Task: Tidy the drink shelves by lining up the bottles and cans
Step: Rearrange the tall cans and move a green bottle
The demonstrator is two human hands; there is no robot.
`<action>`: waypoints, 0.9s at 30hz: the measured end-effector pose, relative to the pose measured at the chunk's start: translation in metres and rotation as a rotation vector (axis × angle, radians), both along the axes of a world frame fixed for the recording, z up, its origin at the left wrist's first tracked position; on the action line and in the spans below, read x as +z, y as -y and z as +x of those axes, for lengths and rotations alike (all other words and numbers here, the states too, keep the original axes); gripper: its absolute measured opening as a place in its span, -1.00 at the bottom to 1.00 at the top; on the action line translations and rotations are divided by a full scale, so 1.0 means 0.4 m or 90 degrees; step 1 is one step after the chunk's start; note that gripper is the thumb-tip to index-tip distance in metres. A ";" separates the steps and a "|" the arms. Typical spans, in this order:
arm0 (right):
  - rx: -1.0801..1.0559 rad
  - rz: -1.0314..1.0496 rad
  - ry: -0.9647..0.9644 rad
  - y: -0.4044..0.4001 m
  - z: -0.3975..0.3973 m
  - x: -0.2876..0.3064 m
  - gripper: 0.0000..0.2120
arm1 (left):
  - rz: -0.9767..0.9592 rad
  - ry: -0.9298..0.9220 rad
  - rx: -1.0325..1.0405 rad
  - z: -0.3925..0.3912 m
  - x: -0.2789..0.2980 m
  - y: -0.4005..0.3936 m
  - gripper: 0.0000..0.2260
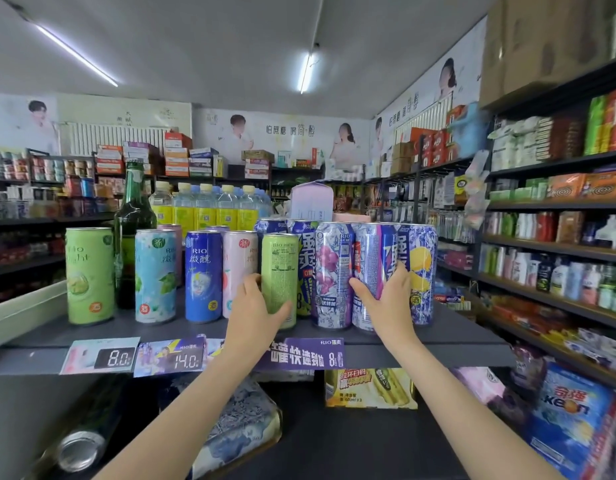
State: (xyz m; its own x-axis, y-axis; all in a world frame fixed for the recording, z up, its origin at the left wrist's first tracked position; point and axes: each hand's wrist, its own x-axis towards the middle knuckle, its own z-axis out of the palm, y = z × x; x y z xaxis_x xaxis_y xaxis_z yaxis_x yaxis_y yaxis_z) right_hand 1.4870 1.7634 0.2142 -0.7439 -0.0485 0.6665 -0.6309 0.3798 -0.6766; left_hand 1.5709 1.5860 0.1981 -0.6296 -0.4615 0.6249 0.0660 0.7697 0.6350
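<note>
Tall drink cans stand in a row on the dark top shelf [92, 336]. My left hand [256, 306] grips a slim light-green can [279, 271] near the middle. My right hand [386, 296] grips a tall blue-and-white can [370, 261], which stands between a purple grape can [332, 271] and a lemon-print can [420, 268]. To the left stand a pink can [239, 268], a blue can [203, 275], a pale turquoise can [155, 275], a green glass bottle [131, 216] and a wide green can [89, 275].
Yellow-labelled water bottles [204, 209] stand behind the cans. Price tags [117, 356] hang on the shelf edge. Below lie a can on its side [81, 448], wrapped can packs [244, 420] and a yellow box [370, 388]. Stocked shelves [555, 244] line the right.
</note>
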 end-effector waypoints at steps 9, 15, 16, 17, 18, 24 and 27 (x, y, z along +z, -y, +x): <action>0.006 0.023 0.018 0.019 -0.011 0.003 -0.19 | 0.010 -0.033 0.011 -0.010 0.003 -0.015 -0.34; 0.021 0.035 0.021 0.012 -0.011 0.004 -0.19 | 0.002 -0.049 0.023 -0.017 0.005 -0.030 -0.19; 0.034 0.037 0.029 0.008 -0.007 0.003 -0.19 | 0.006 -0.043 0.016 -0.018 0.005 -0.031 -0.17; 0.049 0.046 0.042 0.003 -0.005 -0.001 -0.19 | 0.009 -0.037 0.009 -0.019 0.005 -0.031 -0.16; 0.064 0.066 0.059 -0.006 -0.002 -0.007 -0.19 | 0.013 -0.034 0.001 -0.020 0.005 -0.029 -0.17; 0.011 0.181 0.130 -0.035 -0.008 -0.027 -0.44 | 0.085 -0.035 -0.080 -0.025 0.004 -0.009 -0.29; 0.004 0.174 0.132 -0.020 -0.007 -0.024 -0.44 | 0.104 -0.033 -0.095 -0.030 0.004 -0.007 -0.29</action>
State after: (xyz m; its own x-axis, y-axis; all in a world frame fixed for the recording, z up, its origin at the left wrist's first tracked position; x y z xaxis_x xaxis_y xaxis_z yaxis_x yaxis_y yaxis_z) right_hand 1.4843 1.7714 0.2045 -0.8611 -0.2088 0.4636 -0.4937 0.5612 -0.6643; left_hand 1.5591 1.5886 0.1999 -0.6677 -0.4632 0.5827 0.2072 0.6362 0.7431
